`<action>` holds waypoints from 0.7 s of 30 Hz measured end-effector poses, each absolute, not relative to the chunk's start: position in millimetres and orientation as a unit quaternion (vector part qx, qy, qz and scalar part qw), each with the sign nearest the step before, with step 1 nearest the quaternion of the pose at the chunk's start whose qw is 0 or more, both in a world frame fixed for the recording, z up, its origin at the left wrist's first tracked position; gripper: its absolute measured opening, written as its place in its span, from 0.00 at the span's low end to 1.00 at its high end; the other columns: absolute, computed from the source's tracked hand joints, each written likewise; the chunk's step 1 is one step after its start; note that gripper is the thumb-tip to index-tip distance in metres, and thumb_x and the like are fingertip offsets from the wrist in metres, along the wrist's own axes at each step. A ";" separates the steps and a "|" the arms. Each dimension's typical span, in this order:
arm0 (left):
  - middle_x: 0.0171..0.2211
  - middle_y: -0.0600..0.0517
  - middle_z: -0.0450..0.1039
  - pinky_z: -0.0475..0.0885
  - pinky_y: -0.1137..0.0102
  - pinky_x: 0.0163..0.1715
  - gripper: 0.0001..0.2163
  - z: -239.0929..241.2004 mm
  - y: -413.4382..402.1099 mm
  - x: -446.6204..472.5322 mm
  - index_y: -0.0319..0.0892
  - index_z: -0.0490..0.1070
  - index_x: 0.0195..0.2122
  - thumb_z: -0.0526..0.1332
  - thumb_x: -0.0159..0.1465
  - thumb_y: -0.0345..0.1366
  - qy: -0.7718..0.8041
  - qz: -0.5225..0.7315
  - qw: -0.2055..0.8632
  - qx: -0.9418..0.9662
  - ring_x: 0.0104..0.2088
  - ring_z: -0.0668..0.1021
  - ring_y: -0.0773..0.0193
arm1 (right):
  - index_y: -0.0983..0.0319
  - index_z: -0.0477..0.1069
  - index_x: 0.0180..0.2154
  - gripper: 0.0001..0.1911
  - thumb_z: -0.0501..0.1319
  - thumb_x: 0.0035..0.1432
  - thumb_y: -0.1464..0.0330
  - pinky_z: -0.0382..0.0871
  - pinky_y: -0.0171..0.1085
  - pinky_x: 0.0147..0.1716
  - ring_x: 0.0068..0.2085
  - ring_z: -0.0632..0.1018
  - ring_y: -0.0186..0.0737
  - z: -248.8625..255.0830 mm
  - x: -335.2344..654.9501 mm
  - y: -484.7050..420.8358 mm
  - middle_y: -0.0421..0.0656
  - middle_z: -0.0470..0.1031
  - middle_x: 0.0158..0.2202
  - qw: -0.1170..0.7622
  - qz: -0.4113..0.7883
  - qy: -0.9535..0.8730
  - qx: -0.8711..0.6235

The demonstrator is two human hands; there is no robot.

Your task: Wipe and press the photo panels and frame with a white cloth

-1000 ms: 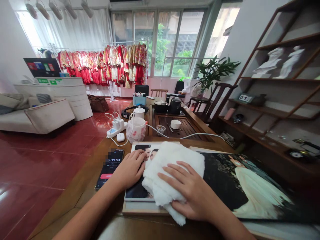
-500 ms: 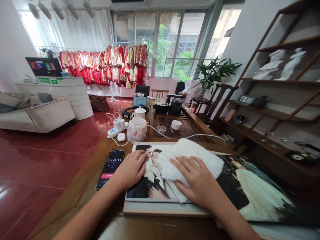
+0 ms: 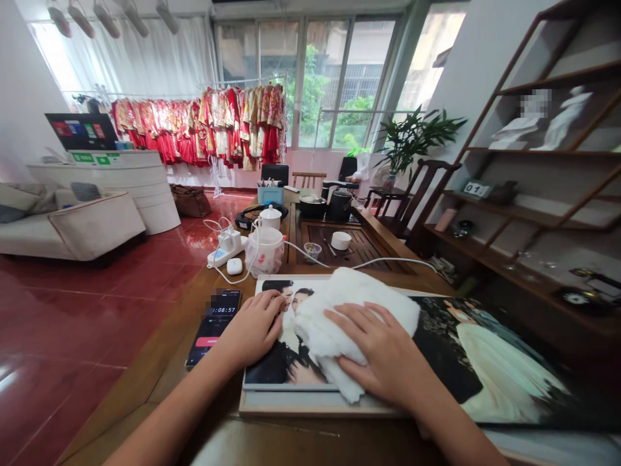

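A large open photo album lies on the wooden table in front of me. My right hand presses flat, fingers spread, on a white fluffy cloth that rests on the album's left page. My left hand lies on the album's left edge with fingers curled down over it, holding the page still. The cloth covers part of the printed couple on that page.
A phone showing a timer lies left of the album. Behind it stand a white teapot, a power strip with cables, an earbud case and a tea tray with kettles. Shelves stand to the right, red floor to the left.
My right hand slid the cloth right across the page, then back a little to the left. The left hand stayed on the album's edge. The phone timer advanced one second.
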State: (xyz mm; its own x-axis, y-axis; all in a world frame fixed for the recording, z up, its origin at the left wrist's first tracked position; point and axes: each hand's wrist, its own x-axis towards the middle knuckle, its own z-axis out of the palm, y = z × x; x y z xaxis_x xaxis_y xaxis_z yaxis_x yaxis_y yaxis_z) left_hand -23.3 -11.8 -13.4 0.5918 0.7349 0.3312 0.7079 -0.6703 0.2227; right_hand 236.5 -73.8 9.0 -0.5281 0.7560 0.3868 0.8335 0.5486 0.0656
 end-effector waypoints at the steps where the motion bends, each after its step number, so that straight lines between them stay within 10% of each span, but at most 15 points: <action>1: 0.54 0.47 0.64 0.64 0.59 0.55 0.14 -13.4 -12.0 -23.5 0.45 0.62 0.55 0.48 0.69 0.34 0.405 0.202 0.034 0.891 0.55 0.67 0.56 | 0.58 0.62 0.59 0.28 0.58 0.57 0.61 0.54 0.52 0.57 0.55 0.69 0.47 8.7 239.0 -71.9 0.47 0.70 0.55 0.161 -0.134 -0.855 -0.474; 21: 0.53 0.48 0.65 0.64 0.59 0.54 0.13 -14.1 -12.7 -22.7 0.46 0.63 0.54 0.49 0.69 0.34 0.403 0.216 0.032 0.889 0.54 0.68 0.57 | 0.57 0.62 0.59 0.29 0.59 0.55 0.62 0.51 0.51 0.58 0.56 0.68 0.47 11.0 232.7 -76.8 0.47 0.69 0.56 0.162 -0.094 -0.881 -0.435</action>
